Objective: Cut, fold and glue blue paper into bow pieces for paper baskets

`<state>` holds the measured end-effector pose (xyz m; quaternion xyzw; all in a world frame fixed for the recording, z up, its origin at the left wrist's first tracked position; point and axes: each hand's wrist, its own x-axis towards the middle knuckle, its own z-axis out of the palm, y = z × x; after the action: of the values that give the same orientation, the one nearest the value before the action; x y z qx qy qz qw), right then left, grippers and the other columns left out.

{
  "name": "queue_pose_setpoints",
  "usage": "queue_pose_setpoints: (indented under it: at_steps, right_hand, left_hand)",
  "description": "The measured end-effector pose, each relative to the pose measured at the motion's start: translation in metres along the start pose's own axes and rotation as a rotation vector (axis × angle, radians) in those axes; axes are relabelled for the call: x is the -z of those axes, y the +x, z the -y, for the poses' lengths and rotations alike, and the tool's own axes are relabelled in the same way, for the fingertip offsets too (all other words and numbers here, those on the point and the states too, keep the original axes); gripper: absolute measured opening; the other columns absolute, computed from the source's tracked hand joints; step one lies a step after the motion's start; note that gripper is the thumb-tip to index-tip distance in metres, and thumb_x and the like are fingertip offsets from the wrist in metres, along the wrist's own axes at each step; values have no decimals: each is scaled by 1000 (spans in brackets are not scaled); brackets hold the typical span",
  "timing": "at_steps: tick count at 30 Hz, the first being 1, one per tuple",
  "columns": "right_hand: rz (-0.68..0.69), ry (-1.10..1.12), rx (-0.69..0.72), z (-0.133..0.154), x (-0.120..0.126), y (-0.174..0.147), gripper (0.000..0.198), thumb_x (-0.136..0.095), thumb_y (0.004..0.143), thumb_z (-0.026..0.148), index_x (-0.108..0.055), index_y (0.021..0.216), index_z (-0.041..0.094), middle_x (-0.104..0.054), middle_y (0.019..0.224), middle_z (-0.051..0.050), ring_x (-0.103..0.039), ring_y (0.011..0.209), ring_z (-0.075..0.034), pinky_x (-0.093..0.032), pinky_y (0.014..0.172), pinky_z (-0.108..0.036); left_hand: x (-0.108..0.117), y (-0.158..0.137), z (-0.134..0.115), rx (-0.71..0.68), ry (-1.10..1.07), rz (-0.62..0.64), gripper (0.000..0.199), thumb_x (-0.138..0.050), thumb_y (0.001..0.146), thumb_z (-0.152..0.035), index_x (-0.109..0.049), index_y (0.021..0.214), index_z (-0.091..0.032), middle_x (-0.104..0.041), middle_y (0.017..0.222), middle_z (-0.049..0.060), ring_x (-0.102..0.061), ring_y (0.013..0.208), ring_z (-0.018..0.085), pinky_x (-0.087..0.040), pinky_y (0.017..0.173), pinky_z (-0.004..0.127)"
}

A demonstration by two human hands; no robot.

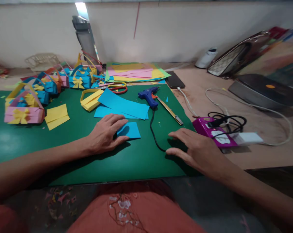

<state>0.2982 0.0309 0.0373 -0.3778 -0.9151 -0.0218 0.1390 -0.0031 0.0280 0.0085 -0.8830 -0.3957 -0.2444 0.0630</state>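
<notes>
My left hand (107, 133) rests low over the green mat with thumb and fingers apart. Its fingers reach over the left part of a small blue paper piece (133, 130); something dark shows under the palm, too hidden to name. My right hand (197, 150) hovers or rests at the mat's right edge, fingers spread, beside the black cord of a blue glue gun (148, 96). Two blue paper strips (127, 105) overlap beyond my left hand. A yellow paper basket (91, 99) lies tipped near them, and a utility knife (170, 111) lies right of the glue gun.
Small paper baskets (25, 111) with bows cluster at the left, near a yellow paper piece (57, 116). Coloured sheets (136, 72), scissors (117, 88) and a phone (175, 80) lie at the back. A purple power strip (213, 132) with tangled cords sits at the right.
</notes>
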Motion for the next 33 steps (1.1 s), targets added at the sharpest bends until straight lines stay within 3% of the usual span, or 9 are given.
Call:
queue_pose_setpoints:
  at_steps: [5, 10, 13, 15, 17, 20, 24, 29, 33]
  right_hand:
    - [18, 42, 36, 9, -3, 5, 18, -55, 86, 30, -60, 96, 16, -67, 90, -9, -64, 83, -21, -50, 67, -32]
    - [79, -89, 39, 8, -9, 24, 11, -55, 85, 24, -62, 88, 16, -65, 86, -8, -61, 83, -20, -45, 71, -29]
    - [149, -264, -97, 3, -3, 45, 19, -46, 90, 24, -62, 96, 15, -64, 99, -12, -59, 92, -23, -42, 75, -31]
    - [244, -414, -289, -3, 2, 61, 25, -42, 91, 25, -57, 108, 14, -62, 110, -16, -57, 100, -28, -41, 75, -34]
    - [259, -446, -396, -11, 4, 74, 33, -37, 91, 20, -51, 119, 11, -63, 105, -19, -59, 96, -31, -41, 69, -35]
    - [318, -426, -468, -22, 1, 87, 37, -35, 87, 10, -50, 121, 13, -67, 96, -17, -63, 87, -27, -39, 63, -31]
    - [347, -372, -487, -28, 0, 87, 40, -41, 82, 10, -51, 121, 15, -68, 98, -14, -64, 86, -24, -38, 60, -29]
    - [353, -330, -501, -27, 11, 71, 22, -42, 82, 13, -62, 91, 14, -69, 82, -13, -65, 76, -24, -36, 57, -29]
    - [249, -322, -532, -25, 21, 59, 24, -38, 86, 16, -57, 100, 10, -67, 94, -18, -64, 78, -27, -37, 60, -31]
  left_hand:
    - [-10, 6, -8, -46, 29, 72, 38, -49, 89, -40, -57, 115, -13, -57, 122, 16, -54, 109, 31, -45, 91, 49]
    - [-14, 4, -10, -45, -44, 151, 31, -45, 91, -36, -63, 105, -15, -59, 120, 13, -54, 109, 28, -47, 92, 44]
    - [-14, 4, -10, -19, -56, 149, 31, -43, 92, -35, -62, 109, -16, -59, 121, 13, -53, 109, 27, -47, 92, 44]
    - [-15, 4, -11, 21, -45, 145, 35, -43, 92, -37, -59, 114, -15, -58, 123, 14, -53, 110, 28, -46, 93, 46]
    - [-15, 4, -11, 86, -20, 153, 44, -43, 91, -43, -54, 121, -13, -56, 125, 15, -51, 113, 31, -45, 93, 49]
    - [-17, 4, -11, 144, -1, 181, 53, -43, 90, -47, -47, 129, -12, -54, 130, 15, -47, 117, 33, -41, 96, 54]
    - [-17, 2, -9, 126, -19, 199, 52, -44, 90, -44, -46, 130, -12, -52, 133, 15, -46, 119, 32, -39, 98, 54]
    - [-15, 2, -6, 110, -74, 197, 49, -42, 92, -42, -47, 128, -10, -53, 130, 15, -47, 117, 31, -41, 97, 53]
    - [-13, 1, -5, 95, -115, 191, 47, -38, 93, -41, -49, 126, -9, -54, 129, 16, -47, 116, 31, -41, 97, 53]
